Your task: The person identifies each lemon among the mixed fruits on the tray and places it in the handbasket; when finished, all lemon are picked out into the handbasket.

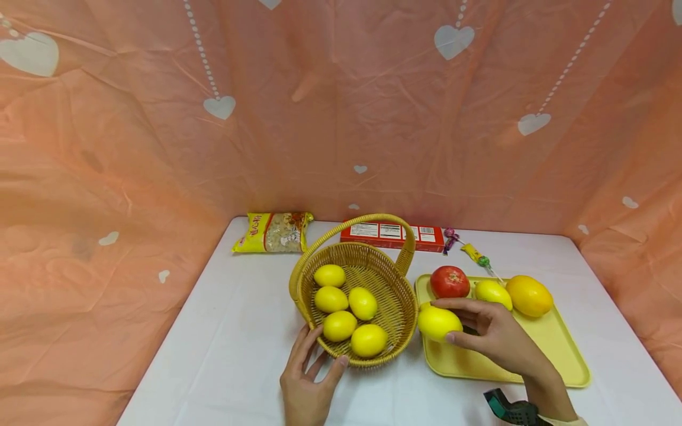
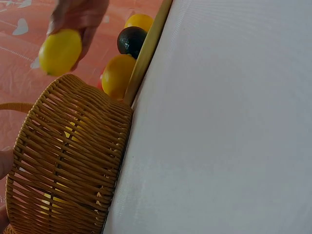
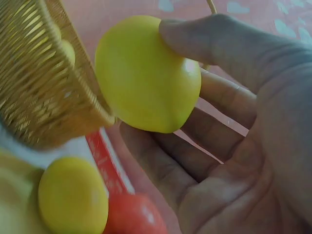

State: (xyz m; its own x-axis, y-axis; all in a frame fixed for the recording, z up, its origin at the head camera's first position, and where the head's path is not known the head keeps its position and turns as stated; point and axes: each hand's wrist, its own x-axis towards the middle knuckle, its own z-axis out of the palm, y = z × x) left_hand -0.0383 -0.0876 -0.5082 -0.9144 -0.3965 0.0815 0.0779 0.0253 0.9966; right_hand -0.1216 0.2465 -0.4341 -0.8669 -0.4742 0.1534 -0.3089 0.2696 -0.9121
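My right hand (image 1: 498, 334) pinches a lemon (image 1: 439, 323) between thumb and fingertips, just right of the wicker basket's rim. In the right wrist view this lemon (image 3: 146, 73) is held beside the basket wall (image 3: 44, 92). The brown wicker basket (image 1: 396, 296), with its handle arching over, contains several lemons (image 1: 369, 341). On its near left rim, my left hand (image 1: 311, 378) grips with thumb and fingers. Under the right hand, a yellow tray (image 1: 533, 355) bears a red round fruit (image 1: 450, 281), another lemon (image 1: 492, 294) and an orange-yellow fruit (image 1: 529, 296).
A dark fruit (image 2: 131, 41) lies on the tray, mostly covered by my right hand in the head view. Behind the basket are a yellow food packet (image 1: 274, 232) and a red box (image 1: 367, 234). Wrapped lollipops (image 1: 474, 254) lie beyond the tray.
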